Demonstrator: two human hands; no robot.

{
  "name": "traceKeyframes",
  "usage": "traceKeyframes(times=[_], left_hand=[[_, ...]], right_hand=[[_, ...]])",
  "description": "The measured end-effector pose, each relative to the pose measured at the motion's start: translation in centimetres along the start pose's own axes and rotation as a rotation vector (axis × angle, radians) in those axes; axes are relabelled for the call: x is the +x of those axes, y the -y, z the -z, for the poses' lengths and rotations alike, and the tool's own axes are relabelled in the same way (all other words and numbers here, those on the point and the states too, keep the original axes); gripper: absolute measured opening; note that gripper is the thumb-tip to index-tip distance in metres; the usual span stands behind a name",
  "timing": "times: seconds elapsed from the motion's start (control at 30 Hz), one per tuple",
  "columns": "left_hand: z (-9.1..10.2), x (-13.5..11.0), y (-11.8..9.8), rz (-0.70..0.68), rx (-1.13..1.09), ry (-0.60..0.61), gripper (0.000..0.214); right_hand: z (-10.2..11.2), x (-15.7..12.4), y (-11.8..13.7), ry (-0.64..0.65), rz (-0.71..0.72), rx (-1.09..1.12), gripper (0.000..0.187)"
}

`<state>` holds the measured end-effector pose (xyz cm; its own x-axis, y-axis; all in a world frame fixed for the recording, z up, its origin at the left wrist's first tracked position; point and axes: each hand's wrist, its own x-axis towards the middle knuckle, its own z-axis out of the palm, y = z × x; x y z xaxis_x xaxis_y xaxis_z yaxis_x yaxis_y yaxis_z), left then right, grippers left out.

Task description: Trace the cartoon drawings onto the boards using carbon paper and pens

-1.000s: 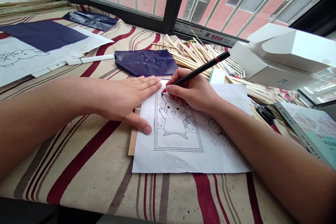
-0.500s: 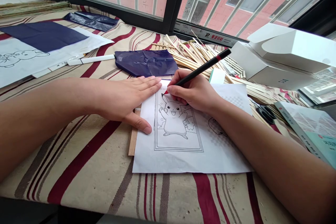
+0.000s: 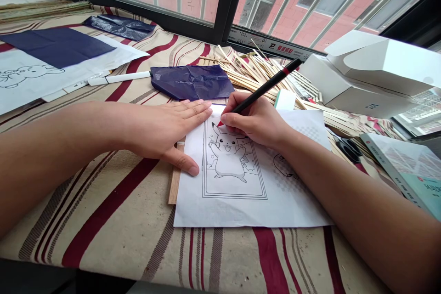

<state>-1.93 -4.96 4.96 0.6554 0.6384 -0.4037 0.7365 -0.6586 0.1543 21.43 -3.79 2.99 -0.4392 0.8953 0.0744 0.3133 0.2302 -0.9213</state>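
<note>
Head view: a printed cartoon sheet [image 3: 241, 211] lies near the front edge of the cloth-covered tabletop [image 3: 103, 234], dark blue carbon paper [image 3: 191, 82] just beyond it. The left hand [image 3: 165, 131] rests open and flat on the sheet's top left corner; the right hand [image 3: 253, 121] has its grip closed on a black pencil [image 3: 265, 87], tip at the drawn figure's ear.

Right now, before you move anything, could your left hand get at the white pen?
Probably yes. Your left hand lies flat on the paper, and the white pen lies just beyond it on the striped cloth, with nothing standing between them.
</note>
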Motion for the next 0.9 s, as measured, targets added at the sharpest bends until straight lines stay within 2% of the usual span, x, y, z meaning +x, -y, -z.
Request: traceKeyframes(times=[0.27, 0.9], left_hand=[[-0.03, 0.08, 0.03, 0.002, 0.036, 0.02, 0.135], [-0.19, 0.13, 0.27, -0.013, 0.013, -0.03, 0.135]], right_hand=[[0.13, 0.1, 0.1, 0.02, 0.01, -0.007, 0.017], [0.47, 0.27, -0.11, 0.101, 0.041, 0.05, 0.017]])
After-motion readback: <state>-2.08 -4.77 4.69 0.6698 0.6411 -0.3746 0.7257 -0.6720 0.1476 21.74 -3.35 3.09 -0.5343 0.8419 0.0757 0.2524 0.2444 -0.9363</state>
